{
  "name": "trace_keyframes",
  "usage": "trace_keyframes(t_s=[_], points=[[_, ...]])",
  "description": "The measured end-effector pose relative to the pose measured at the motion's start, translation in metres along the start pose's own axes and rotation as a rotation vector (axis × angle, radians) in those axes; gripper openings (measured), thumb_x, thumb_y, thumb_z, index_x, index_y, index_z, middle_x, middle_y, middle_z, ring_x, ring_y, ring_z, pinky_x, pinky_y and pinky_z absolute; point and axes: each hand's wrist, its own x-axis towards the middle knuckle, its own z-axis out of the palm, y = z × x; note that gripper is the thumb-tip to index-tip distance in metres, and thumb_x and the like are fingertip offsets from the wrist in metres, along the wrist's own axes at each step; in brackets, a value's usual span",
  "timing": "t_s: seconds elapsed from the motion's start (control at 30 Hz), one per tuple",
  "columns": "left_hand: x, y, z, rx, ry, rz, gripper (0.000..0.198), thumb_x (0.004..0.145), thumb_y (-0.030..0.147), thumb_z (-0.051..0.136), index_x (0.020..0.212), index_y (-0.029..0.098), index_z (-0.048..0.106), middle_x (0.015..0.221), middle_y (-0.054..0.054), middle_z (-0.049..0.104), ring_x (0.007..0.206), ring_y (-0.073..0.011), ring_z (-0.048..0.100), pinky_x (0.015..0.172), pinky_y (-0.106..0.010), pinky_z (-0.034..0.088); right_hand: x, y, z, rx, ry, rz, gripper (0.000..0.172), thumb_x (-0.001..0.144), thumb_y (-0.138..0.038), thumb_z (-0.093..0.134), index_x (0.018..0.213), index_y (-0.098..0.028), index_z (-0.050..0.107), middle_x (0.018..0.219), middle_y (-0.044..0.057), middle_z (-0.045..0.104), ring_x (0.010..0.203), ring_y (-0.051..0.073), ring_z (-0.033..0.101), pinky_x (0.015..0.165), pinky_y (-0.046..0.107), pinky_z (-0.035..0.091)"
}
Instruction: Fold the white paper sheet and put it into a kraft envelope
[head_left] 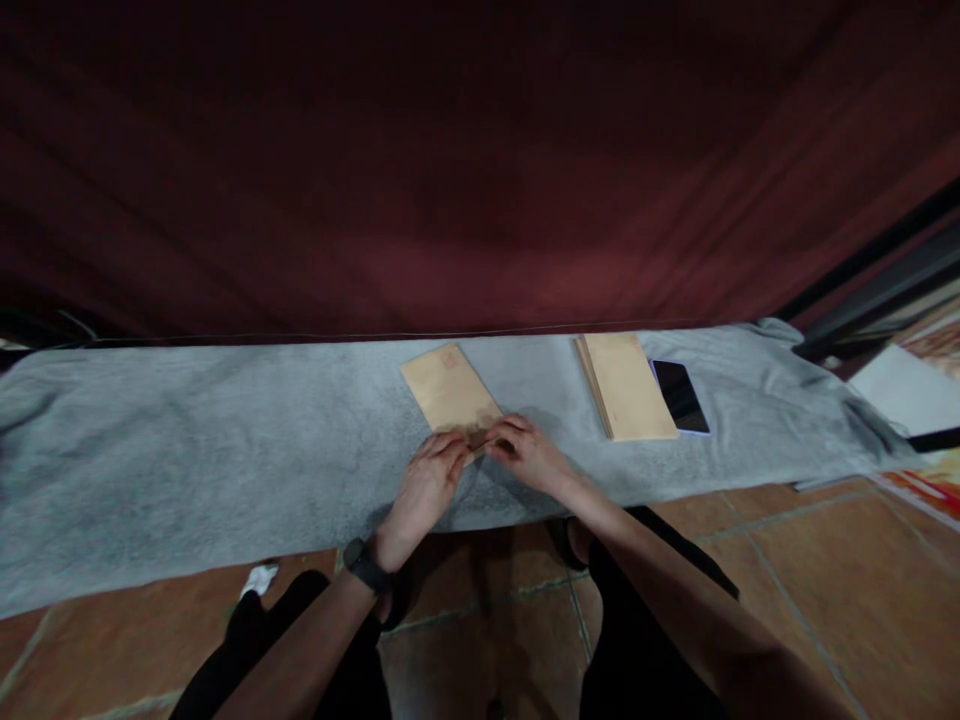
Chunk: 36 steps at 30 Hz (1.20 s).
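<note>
A tan paper envelope [450, 388] with a faint reddish printed mark at its far end lies slanted on the grey cloth. My left hand [433, 473] pinches its near edge from the left, fingers closed on the paper. From the right, my right hand [527, 452] grips the same near edge, thumb and fingers pressed together. Between the two hands that edge looks bent up or folded; the fingers partly hide it. To the right, apart from both hands, rests a stack of similar tan envelopes [630, 388].
A dark-screened phone [681, 397] lies partly beside the envelope stack. The grey cloth [225, 450] covers a long, narrow surface. Behind it hangs a dark red curtain [480, 200]. A crumpled white scrap [259, 578] is on the tiled floor [787, 570]; white paper [907, 390] sits far right.
</note>
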Motion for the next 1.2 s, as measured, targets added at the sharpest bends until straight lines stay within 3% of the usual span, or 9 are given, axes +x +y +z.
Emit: trace_keyframes(t_s=[0.13, 0.2, 0.37, 0.47, 0.7, 0.87, 0.97, 1.07, 1.2], points=[[-0.002, 0.002, 0.002, 0.042, -0.018, -0.029, 0.02, 0.097, 0.019, 0.048, 0.104, 0.018, 0.068, 0.11, -0.01, 0.071, 0.106, -0.0253, 0.065, 0.096, -0.042, 0.054, -0.002, -0.01, 0.01, -0.133, 0.073, 0.003, 0.026, 0.099, -0.021, 0.054, 0.121, -0.019, 0.067, 0.125, 0.012, 0.067, 0.119, 0.025, 0.059, 0.105, 0.045, 0.048], [-0.004, 0.003, 0.004, 0.063, -0.038, -0.033, 0.026, 0.098, 0.017, 0.045, 0.111, 0.018, 0.067, 0.118, -0.011, 0.07, 0.111, -0.0255, 0.064, 0.099, -0.042, 0.053, -0.006, -0.018, 0.019, -0.107, 0.037, -0.042, 0.033, 0.102, -0.022, 0.045, 0.13, -0.019, 0.064, 0.134, 0.011, 0.064, 0.126, 0.022, 0.058, 0.11, 0.042, 0.045], [-0.012, -0.001, 0.014, 0.143, -0.045, -0.066, 0.049, 0.098, 0.017, 0.034, 0.145, 0.012, 0.047, 0.15, -0.017, 0.051, 0.141, -0.0265, 0.047, 0.114, -0.045, 0.042, -0.02, -0.03, 0.039, -0.14, -0.085, -0.058, 0.055, 0.104, -0.035, 0.042, 0.156, -0.016, 0.036, 0.161, 0.012, 0.038, 0.15, 0.023, 0.033, 0.126, 0.046, 0.025], [-0.016, -0.004, 0.018, 0.232, -0.072, -0.049, 0.057, 0.097, 0.015, 0.031, 0.154, 0.011, 0.036, 0.157, -0.017, 0.044, 0.148, -0.0269, 0.036, 0.12, -0.048, 0.034, -0.021, -0.023, 0.04, -0.18, -0.087, -0.009, 0.055, 0.105, -0.036, 0.039, 0.158, -0.02, 0.032, 0.163, 0.008, 0.032, 0.152, 0.022, 0.029, 0.127, 0.046, 0.019], [-0.006, -0.006, 0.014, 0.321, -0.13, -0.078, 0.056, 0.101, 0.027, 0.03, 0.153, 0.007, 0.039, 0.159, -0.018, 0.038, 0.151, -0.0289, 0.031, 0.124, -0.054, 0.022, -0.014, -0.01, 0.039, -0.256, -0.022, 0.047, 0.056, 0.105, -0.034, 0.037, 0.158, -0.016, 0.032, 0.163, 0.009, 0.032, 0.153, 0.022, 0.027, 0.127, 0.045, 0.018], [0.024, -0.017, 0.022, 0.309, -0.195, -0.145, 0.056, 0.102, 0.028, 0.023, 0.153, 0.011, 0.04, 0.163, -0.014, 0.033, 0.153, -0.0281, 0.025, 0.123, -0.051, 0.026, -0.013, -0.012, 0.044, -0.279, -0.022, 0.039, 0.057, 0.104, -0.033, 0.04, 0.157, -0.013, 0.032, 0.163, 0.01, 0.031, 0.153, 0.024, 0.026, 0.127, 0.047, 0.018], [0.053, -0.023, 0.032, 0.327, -0.143, -0.176, 0.057, 0.101, 0.029, 0.025, 0.156, 0.016, 0.035, 0.164, -0.012, 0.031, 0.155, -0.0273, 0.018, 0.123, -0.054, 0.021, -0.012, -0.013, 0.044, -0.29, -0.029, 0.044, 0.057, 0.103, -0.034, 0.041, 0.156, -0.011, 0.035, 0.163, 0.012, 0.031, 0.152, 0.026, 0.028, 0.127, 0.048, 0.018], [0.087, -0.031, 0.04, 0.323, -0.145, -0.199, 0.059, 0.101, 0.032, 0.024, 0.156, 0.013, 0.034, 0.164, -0.012, 0.031, 0.155, -0.0277, 0.018, 0.125, -0.053, 0.016, -0.011, -0.013, 0.043, -0.299, -0.034, 0.04, 0.057, 0.104, -0.035, 0.041, 0.156, -0.012, 0.035, 0.163, 0.013, 0.031, 0.152, 0.026, 0.029, 0.127, 0.048, 0.019], [0.128, -0.051, 0.04, 0.304, -0.093, -0.208, 0.06, 0.102, 0.034, 0.023, 0.157, 0.011, 0.033, 0.163, -0.013, 0.033, 0.155, -0.026, 0.02, 0.126, -0.051, 0.011, -0.009, -0.011, 0.042, -0.321, -0.051, 0.055, 0.06, 0.104, -0.039, 0.041, 0.157, -0.01, 0.033, 0.164, 0.012, 0.028, 0.152, 0.026, 0.028, 0.127, 0.045, 0.02]])
